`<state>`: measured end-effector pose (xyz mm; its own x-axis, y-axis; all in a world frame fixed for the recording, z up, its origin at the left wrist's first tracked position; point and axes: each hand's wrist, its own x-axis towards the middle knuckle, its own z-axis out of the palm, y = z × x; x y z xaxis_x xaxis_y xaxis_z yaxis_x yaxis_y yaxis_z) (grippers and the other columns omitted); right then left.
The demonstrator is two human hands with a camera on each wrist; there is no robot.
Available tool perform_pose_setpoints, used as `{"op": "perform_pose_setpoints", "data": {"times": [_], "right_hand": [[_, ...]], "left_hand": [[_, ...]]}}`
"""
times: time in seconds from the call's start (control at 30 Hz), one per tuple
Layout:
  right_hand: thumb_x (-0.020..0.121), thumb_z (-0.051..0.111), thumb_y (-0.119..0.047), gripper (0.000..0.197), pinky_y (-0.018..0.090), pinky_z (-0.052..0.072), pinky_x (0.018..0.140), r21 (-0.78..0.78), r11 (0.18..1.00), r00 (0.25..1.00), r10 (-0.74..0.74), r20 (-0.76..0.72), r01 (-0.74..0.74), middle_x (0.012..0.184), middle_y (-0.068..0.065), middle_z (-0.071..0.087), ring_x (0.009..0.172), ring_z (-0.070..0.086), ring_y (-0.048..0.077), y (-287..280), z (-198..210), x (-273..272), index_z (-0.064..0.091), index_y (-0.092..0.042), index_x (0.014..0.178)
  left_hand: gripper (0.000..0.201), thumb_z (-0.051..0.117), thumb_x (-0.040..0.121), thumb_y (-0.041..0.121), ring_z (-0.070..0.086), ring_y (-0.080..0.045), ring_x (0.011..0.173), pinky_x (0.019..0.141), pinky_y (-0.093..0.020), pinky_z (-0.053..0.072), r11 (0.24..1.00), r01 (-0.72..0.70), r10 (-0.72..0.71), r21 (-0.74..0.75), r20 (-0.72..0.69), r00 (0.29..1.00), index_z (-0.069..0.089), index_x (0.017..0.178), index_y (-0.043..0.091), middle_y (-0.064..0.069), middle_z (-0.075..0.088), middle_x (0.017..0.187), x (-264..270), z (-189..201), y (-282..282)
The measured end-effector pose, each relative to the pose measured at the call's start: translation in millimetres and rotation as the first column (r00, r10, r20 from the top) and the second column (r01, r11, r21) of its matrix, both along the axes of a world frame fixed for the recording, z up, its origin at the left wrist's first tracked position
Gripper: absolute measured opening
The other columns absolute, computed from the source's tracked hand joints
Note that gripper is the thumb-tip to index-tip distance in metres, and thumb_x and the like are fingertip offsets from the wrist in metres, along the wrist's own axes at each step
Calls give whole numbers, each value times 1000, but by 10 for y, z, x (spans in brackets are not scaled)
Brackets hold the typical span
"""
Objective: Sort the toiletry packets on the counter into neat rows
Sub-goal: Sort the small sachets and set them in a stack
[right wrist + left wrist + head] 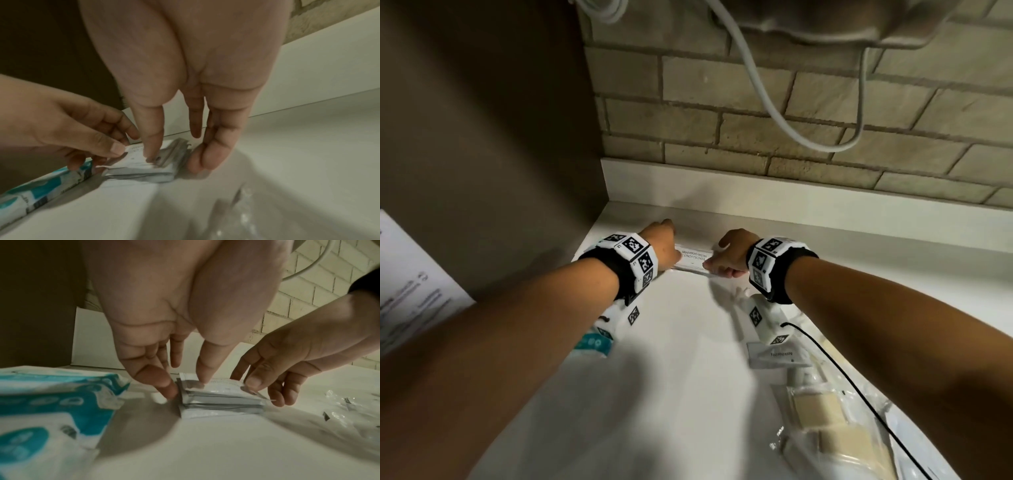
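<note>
A stack of white shampoo-with-conditioner packets lies at the back of the white counter, near the backsplash. My left hand holds its left end, thumb down on the top packet and another finger against the edge. My right hand holds the right end, thumb on top and fingers against the side. The stack is a few packets high, its edges roughly lined up. Fingertips behind the stack are hidden.
A teal-and-white soft pack lies just left of the stack, under my left forearm. At the right front sit a toothpaste box, clear bags with beige items and a black cable. A brown wall borders the left; a white cord hangs over the brick.
</note>
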<state>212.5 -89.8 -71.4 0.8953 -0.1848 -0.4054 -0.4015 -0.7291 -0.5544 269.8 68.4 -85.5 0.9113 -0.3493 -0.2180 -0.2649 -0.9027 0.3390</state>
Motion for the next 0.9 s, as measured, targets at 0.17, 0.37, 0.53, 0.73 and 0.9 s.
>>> {"op": "perform_pose_setpoints", "data": {"times": [0.17,0.37,0.53,0.73,0.9], "right_hand": [[81,73,-33,51,30,52,64,-89,991,994,99,34,-96,98,13,72,71,63,22,-235,179,-245,56,-12,125],[87,64,-14,35,31,48,92,-314,899,951,272,-146,-305,115,5,69,101,65,24,-679,380,-937,62,-18,122],[86,66,-17,42,30,45,96,-510,767,920,293,-260,-389,128,2,60,117,57,24,-1010,247,-1430,59,-21,128],[81,73,-19,59,35,46,98,-475,833,958,269,-102,-284,134,7,50,118,54,27,-1184,133,-1563,49,-15,135],[89,60,-26,54,31,45,97,-423,905,999,42,-14,-44,135,10,54,121,55,27,-1340,62,-1525,45,-10,139]], "left_hand": [[54,60,90,33,54,-35,116,92,-36,45,1000,-7,8,-25,44,999,42,133,5,-17,48,134,-204,209,-27],[43,66,86,42,57,-17,94,85,-28,46,940,337,-340,-58,-41,940,56,122,21,0,65,110,-979,364,-447],[39,68,81,46,60,-18,96,87,-33,51,891,450,-443,55,-100,891,60,112,24,3,61,113,-1559,100,-701],[38,61,89,40,58,-22,101,86,-31,47,862,489,-489,135,-37,872,58,119,16,-2,57,119,-1807,56,-777],[11,62,87,29,57,-14,83,65,-26,45,902,432,-432,4,-43,901,56,95,24,2,61,103,-1861,116,-769]]}}
